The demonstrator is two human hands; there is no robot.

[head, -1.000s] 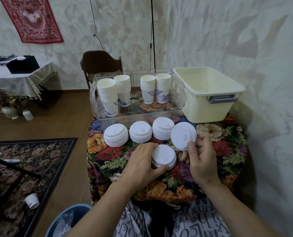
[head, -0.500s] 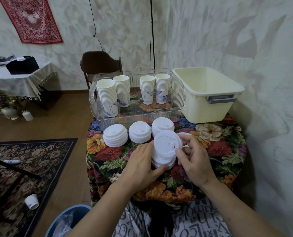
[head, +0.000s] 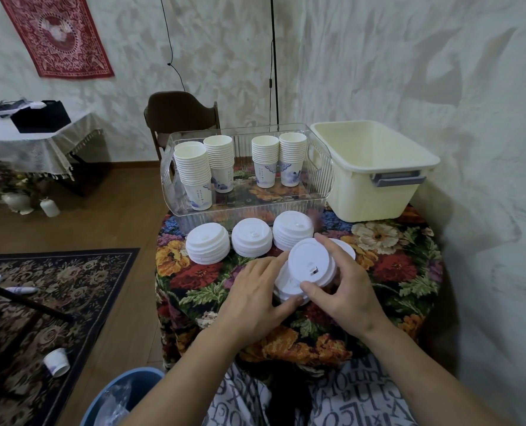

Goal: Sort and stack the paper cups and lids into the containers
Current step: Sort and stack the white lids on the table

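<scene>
Lid, tilted, is pinched in the right hand grip to seat it squarely on the small lid stack. The left hand grip cups that stack, probably steadying it on the desk.

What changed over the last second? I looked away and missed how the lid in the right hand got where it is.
The right hand carried its lid left and down from beside the row onto the near lid stack, still pinching it. The left hand stayed steadying that stack. The three lid stacks, cups and cream tub did not move.
</scene>
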